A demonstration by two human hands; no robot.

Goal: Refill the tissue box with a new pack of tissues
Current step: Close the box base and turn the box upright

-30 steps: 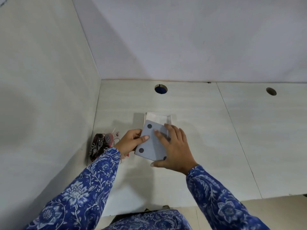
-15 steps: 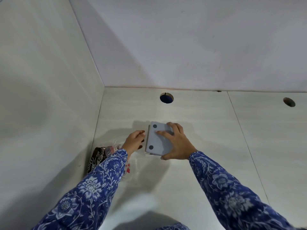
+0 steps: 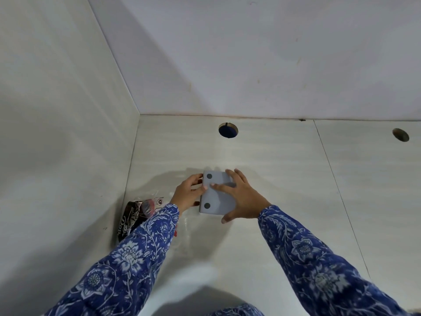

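Observation:
A grey tissue box lies upside down on the pale desk, its base plate with dark round pads facing up. My left hand grips its left edge, thumb on the plate. My right hand lies flat over the right side of the plate, fingers spread across it. The box's body under the plate and any tissues inside are hidden.
A crumpled clear plastic wrapper with dark and red print lies left of the box, by the left wall. Two round cable holes sit near the back wall. A seam runs across the desk at right.
The base plate was tilted, with white tissues showing behind it; now it lies flat on the box and the tissues are covered. The camera has tipped upward.

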